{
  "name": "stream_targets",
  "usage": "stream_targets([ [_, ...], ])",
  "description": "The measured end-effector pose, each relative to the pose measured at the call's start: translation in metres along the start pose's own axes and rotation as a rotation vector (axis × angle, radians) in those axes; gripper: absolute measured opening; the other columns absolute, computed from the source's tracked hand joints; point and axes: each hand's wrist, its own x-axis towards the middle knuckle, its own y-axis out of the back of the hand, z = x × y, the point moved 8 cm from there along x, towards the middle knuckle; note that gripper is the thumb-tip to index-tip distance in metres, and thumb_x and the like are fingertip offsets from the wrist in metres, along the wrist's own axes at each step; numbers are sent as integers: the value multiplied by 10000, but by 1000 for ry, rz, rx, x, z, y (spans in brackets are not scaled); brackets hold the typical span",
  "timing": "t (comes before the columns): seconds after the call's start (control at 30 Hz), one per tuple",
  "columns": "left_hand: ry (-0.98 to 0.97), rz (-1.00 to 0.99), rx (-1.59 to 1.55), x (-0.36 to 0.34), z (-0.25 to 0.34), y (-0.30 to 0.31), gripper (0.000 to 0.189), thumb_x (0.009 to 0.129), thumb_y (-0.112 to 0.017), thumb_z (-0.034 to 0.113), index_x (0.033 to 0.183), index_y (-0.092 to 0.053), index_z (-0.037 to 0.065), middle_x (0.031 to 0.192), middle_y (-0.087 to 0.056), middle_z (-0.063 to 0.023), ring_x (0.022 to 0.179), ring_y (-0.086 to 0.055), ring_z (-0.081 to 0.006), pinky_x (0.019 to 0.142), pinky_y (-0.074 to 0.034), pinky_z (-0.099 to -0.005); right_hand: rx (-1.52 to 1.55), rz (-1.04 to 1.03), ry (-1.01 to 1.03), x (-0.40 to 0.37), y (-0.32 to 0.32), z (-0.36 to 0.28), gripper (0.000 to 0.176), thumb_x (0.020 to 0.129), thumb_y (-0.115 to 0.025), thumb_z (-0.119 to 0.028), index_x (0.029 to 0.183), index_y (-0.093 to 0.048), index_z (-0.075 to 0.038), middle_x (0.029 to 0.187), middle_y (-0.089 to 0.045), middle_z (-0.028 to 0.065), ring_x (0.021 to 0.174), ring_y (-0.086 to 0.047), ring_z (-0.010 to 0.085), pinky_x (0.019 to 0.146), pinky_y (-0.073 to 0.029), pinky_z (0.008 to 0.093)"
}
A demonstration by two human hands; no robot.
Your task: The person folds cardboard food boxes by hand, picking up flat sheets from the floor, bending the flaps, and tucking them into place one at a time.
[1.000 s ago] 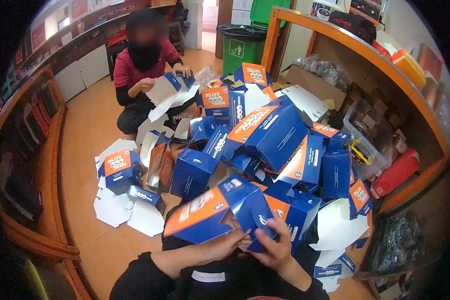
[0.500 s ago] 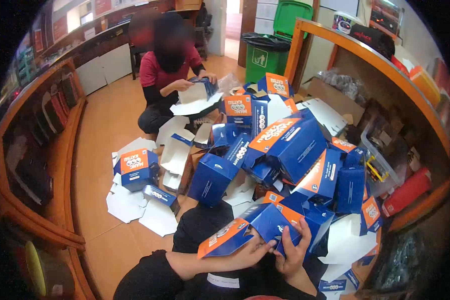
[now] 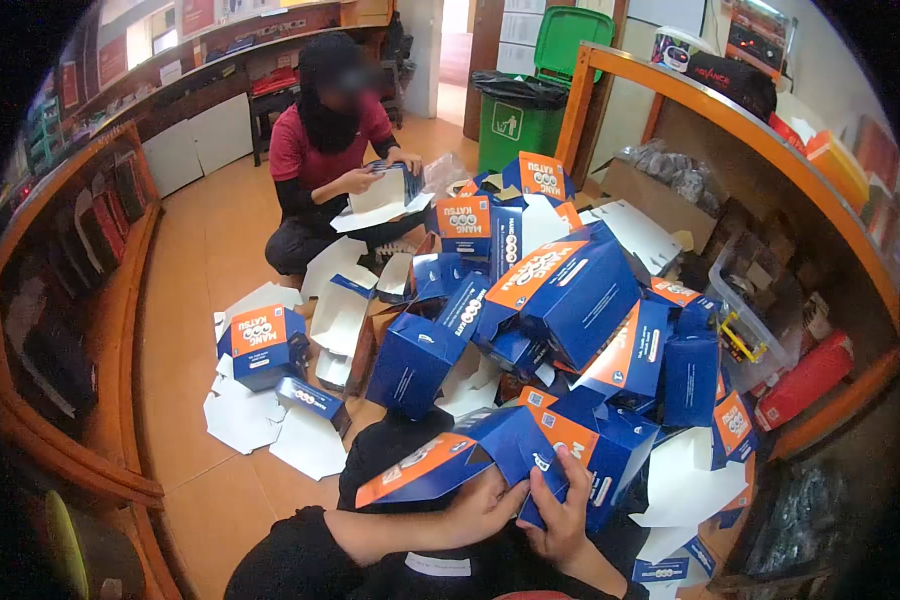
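A partly folded blue and orange cardboard box (image 3: 515,440) lies across my lap, its orange flap angled out to the left. My left hand (image 3: 485,505) reaches in under the flap with its fingers curled, partly hidden by the cardboard. On the box's right end, my right hand (image 3: 560,505) grips a blue panel between thumb and fingers. Just beyond my hands rises a pile of blue and orange boxes, including a large one (image 3: 570,300) on top and a blue one (image 3: 415,360) by my knee.
Across the pile sits another person (image 3: 330,150), holding a white-sided box (image 3: 380,200). Flattened white-sided boxes (image 3: 305,440) lie on the floor at left. Wooden shelving (image 3: 120,440) borders the left. At right stand a wooden frame (image 3: 740,115), a clear bin (image 3: 745,300) and a green trash bin (image 3: 515,125).
The view has shifted slightly. The box in my hands has moved left, with its orange flap lying farther out and lower. My left hand is tucked deeper under it.
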Motion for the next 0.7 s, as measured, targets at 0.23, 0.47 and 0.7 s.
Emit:
stream_targets([
  [0.23, 43, 108, -155, -1, -13, 4, 319, 889, -441, 41, 1188, -368, -45, 1054, -526, -160, 995, -537, -212, 836, -436, -342, 12, -64, -8, 3, -8, 0, 617, 688, -699, -331, 1221, -507, -87, 1313, -315, 276, 1142, -379, 393, 922, -312, 469],
  [0.47, -111, 32, 503, -11, -24, 15, 324, 895, -446, 195, 1153, -440, -1, 1013, -561, -141, 948, -559, -229, 789, -435, -373, 11, 6, -68, -6, -11, 8, 569, 786, -587, -370, 1252, -467, -66, 1328, -252, 315, 1157, -356, 428, 938, -306, 471],
  [0.7, -109, -65, 461, -10, 23, 27, 345, 915, -405, 276, 1135, -471, 19, 1052, -552, -121, 988, -523, -223, 841, -400, -363, -13, 2, -106, -5, -9, 13, 613, 792, -579, -448, 1230, -481, -31, 1307, -238, 316, 1157, -338, 430, 934, -349, 465],
])
